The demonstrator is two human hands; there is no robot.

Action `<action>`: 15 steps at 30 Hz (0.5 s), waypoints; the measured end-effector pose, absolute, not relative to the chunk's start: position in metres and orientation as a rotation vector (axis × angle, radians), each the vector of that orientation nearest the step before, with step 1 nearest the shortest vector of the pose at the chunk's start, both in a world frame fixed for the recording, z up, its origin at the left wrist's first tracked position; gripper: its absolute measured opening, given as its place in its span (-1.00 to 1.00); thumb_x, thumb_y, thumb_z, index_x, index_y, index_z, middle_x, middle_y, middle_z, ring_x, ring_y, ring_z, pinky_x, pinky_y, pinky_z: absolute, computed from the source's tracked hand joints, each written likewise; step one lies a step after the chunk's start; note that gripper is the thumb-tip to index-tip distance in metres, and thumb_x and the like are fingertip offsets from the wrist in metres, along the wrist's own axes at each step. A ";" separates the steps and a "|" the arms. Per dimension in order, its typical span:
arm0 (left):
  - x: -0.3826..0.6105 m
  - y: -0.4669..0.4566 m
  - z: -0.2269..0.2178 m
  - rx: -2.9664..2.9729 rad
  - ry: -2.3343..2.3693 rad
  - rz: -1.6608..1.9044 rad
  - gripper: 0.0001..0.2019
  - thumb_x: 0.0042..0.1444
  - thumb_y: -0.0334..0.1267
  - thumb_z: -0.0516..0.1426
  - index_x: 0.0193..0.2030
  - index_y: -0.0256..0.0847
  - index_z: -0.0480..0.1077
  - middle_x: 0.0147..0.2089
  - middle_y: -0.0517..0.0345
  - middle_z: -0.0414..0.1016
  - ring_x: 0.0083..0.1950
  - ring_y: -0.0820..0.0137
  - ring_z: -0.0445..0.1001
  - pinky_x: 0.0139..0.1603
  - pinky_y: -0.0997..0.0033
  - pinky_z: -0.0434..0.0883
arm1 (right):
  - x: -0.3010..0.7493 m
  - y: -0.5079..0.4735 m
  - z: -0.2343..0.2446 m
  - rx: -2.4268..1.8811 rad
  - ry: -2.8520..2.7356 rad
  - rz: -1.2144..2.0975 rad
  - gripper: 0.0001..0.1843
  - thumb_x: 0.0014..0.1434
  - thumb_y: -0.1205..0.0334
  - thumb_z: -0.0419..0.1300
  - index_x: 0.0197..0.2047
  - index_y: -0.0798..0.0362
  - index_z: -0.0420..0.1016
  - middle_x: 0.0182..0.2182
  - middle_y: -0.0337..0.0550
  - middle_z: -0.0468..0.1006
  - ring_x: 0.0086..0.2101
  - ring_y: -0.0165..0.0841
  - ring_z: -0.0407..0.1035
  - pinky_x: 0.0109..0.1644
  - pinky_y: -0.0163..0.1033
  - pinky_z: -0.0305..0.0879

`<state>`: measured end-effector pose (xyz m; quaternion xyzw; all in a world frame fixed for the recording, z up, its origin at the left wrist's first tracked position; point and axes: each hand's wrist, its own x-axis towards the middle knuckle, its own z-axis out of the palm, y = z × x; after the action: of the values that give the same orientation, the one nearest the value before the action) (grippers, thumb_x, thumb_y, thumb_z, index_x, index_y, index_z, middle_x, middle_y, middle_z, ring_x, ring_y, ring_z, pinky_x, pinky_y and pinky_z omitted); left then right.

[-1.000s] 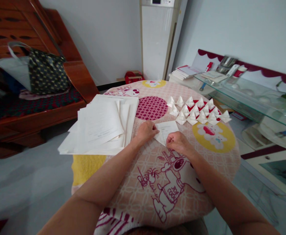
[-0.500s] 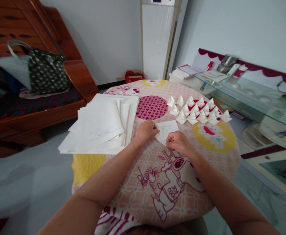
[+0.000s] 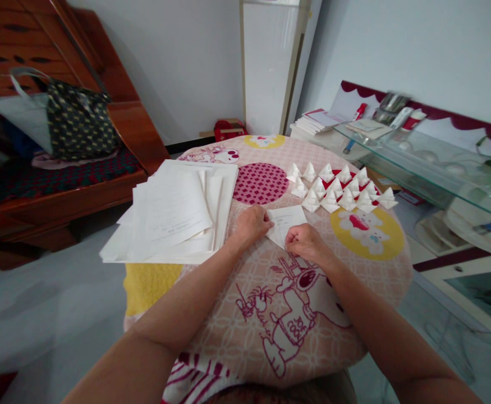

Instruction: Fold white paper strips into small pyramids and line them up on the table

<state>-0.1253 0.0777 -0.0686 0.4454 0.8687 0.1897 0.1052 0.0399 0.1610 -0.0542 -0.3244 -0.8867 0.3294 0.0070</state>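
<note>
Grip: left fingertips closed at the left corner of a small white paper; my left hand lies just left of that paper. My right hand has its fingers curled in, thumb and forefinger on the near right edge. Undersides of both grips hidden; pressure cannot be told.

Handling (judged): very light, thin, easily creased, liable to tear if pulled; some slip on dry fingers. Best hold is at edges and corners, as now. Faint print shows on the upper face. Whether it lies flat on the tablecloth or is slightly raised, I cannot tell.

Surroundings: folded paper pieces stand in rows just beyond, far right; little room that way. Paper stack to the left, near my left wrist. Most room is on the near side, over the cloth's printed dog. Table's right edge well apart from the paper; glass shelf beyond it.
</note>
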 end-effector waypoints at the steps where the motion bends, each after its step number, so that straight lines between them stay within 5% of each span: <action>1: -0.125 0.078 -0.068 1.312 2.559 0.556 -0.85 0.12 -0.19 0.28 -0.23 -0.21 0.60 -0.23 0.02 0.63 -0.12 0.25 0.57 -0.11 0.38 0.43 | 0.040 0.161 -0.055 -1.008 -2.772 1.033 -0.90 -0.06 0.46 0.25 -0.49 0.09 0.55 -0.60 -0.25 0.53 -0.51 -0.41 0.37 -0.41 -0.35 0.13; 6: -0.123 0.077 -0.064 1.320 2.545 0.546 -0.86 0.12 -0.22 0.27 -0.24 -0.23 0.59 -0.22 -0.01 0.63 -0.14 0.24 0.56 -0.11 0.34 0.43 | 0.044 0.164 -0.057 -0.863 -2.792 1.011 -0.84 -0.04 0.45 0.25 -0.35 0.10 0.62 -0.58 -0.27 0.52 -0.51 -0.42 0.34 -0.39 -0.35 0.12; 11: -0.123 0.077 -0.066 1.320 2.547 0.560 -0.86 0.13 -0.22 0.26 -0.23 -0.21 0.59 -0.23 0.01 0.62 -0.14 0.26 0.56 -0.11 0.36 0.43 | 0.050 0.165 -0.057 -0.591 -2.900 0.887 -0.50 0.05 0.46 0.18 0.05 0.04 0.65 -0.52 -0.26 0.56 -0.47 -0.40 0.36 -0.31 -0.33 0.16; 15: -0.124 0.076 -0.066 1.333 2.530 0.571 -0.87 0.12 -0.24 0.26 -0.26 -0.23 0.59 -0.24 -0.01 0.63 -0.15 0.24 0.56 -0.12 0.33 0.43 | 0.051 0.163 -0.055 -0.481 -2.980 0.803 -0.48 0.10 0.46 0.15 0.08 -0.06 0.67 -0.34 -0.15 0.68 -0.33 -0.32 0.47 -0.22 -0.30 0.23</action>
<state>-0.1236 0.0765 -0.0662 0.4542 0.8620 0.1947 0.1127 0.0513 0.1629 -0.0550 -0.1540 -0.9540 0.2570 0.0089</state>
